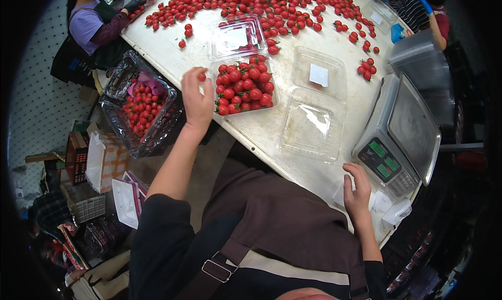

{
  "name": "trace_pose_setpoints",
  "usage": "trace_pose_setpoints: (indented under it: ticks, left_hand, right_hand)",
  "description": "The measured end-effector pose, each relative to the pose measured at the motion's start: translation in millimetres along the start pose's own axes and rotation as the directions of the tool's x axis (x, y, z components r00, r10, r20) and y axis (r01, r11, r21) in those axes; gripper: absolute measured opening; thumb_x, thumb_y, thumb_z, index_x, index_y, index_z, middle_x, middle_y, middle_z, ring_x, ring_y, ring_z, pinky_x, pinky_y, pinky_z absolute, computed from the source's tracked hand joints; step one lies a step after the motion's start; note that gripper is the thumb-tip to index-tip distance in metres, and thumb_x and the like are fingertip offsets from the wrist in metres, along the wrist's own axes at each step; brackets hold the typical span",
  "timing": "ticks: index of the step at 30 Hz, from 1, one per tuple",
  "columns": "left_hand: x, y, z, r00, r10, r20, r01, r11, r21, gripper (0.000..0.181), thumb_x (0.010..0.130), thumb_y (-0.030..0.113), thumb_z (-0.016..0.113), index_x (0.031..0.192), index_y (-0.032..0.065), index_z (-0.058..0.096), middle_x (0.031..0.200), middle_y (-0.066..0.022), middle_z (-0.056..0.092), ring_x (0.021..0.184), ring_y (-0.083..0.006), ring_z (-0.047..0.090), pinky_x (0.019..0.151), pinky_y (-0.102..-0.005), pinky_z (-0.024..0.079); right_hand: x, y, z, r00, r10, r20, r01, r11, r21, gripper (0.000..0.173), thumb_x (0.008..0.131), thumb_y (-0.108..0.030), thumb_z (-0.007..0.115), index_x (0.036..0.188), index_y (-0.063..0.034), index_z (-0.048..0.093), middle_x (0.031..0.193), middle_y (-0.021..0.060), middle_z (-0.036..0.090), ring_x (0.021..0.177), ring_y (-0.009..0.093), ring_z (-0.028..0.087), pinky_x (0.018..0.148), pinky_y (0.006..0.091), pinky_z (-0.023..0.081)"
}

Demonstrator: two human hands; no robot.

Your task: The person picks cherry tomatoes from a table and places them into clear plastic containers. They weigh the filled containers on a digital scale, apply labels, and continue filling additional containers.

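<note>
My left hand (197,104) is at the table's near edge, just left of a clear plastic clamshell box (277,92). Cherry tomatoes (243,86) with green stems fill the box, and its hinged lid (257,35) lies folded back with a white label on it. One cherry tomato (202,77) shows between my left fingers and thumb; whether they grip it or it rests behind them is unclear. My right hand (357,192) is empty, with thumb and fingers apart, beside a digital weighing scale (386,170). A second clamshell box (311,129) lies open between the hands, holding nothing.
Loose cherry tomatoes (243,2) cover the far side of the white table (270,143). A crate lined with black plastic (113,96) holds more at the left. Stacked clear boxes (419,60) stand behind the scale. Co-workers (88,25) are at the far left and far right.
</note>
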State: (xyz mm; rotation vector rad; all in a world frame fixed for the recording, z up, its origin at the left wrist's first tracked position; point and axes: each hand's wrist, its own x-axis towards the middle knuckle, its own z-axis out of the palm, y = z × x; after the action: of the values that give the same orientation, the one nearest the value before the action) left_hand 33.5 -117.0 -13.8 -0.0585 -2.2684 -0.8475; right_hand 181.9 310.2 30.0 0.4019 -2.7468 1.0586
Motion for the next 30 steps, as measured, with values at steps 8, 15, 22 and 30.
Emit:
trace_pose_setpoints:
  ticks: [8, 15, 22, 30]
  left_hand:
    - [-5.9, 17.2, 22.8, 0.971, -0.038, 0.236, -0.023, 0.967, 0.252, 0.045, 0.094, 0.033, 0.062, 0.13, 0.0064, 0.058, 0.132, -0.0185, 0.051, 0.124, -0.0368, 0.046, 0.105, -0.0499, 0.034]
    - [17.8, 47.1, 60.8, 0.969, 0.01, 0.246, -0.046, 0.989, 0.141, 0.042, 0.091, 0.03, 0.065, 0.125, 0.0051, 0.061, 0.126, -0.0193, 0.057, 0.119, -0.0361, 0.051, 0.102, -0.0483, 0.037]
    - [-6.1, 89.7, 38.4, 0.94, 0.277, 0.197, -0.249, 0.956, -0.158, 0.028, 0.082, 0.008, 0.069, 0.108, 0.0034, 0.062, 0.111, -0.0173, 0.06, 0.103, -0.0351, 0.057, 0.091, -0.0442, 0.044]
    - [-82.6, 121.6, 35.6, 0.72, 0.473, 0.507, -0.272, 0.865, -0.421, 0.044, 0.078, 0.015, 0.075, 0.119, 0.006, 0.062, 0.118, -0.0142, 0.06, 0.116, -0.0343, 0.055, 0.097, -0.0444, 0.044]
  right_hand:
    - [-3.0, -0.5, 0.0, 0.999, 0.035, 0.005, -0.035, 0.998, 0.048, 0.018, 0.086, 0.007, 0.06, 0.102, 0.0011, 0.065, 0.104, 0.0171, 0.068, 0.099, 0.033, 0.066, 0.087, 0.0381, 0.051]
    - [0.0, -3.4, 3.8, 1.0, 0.004, 0.002, -0.004, 0.994, 0.109, 0.018, 0.084, 0.007, 0.063, 0.101, 0.0006, 0.065, 0.099, 0.0166, 0.067, 0.091, 0.033, 0.066, 0.082, 0.0379, 0.052]
    - [57.3, 18.5, -74.4, 0.969, 0.182, -0.168, -0.141, 0.963, 0.23, 0.022, 0.094, -0.002, 0.056, 0.115, 0.0006, 0.063, 0.106, 0.0098, 0.068, 0.097, 0.017, 0.064, 0.092, 0.0309, 0.049]
    - [189.8, 47.5, -154.7, 0.922, 0.103, -0.373, -0.051, 0.988, 0.147, 0.037, 0.101, -0.012, 0.053, 0.137, -0.0026, 0.052, 0.122, 0.0108, 0.061, 0.112, 0.018, 0.06, 0.1, 0.0312, 0.046]
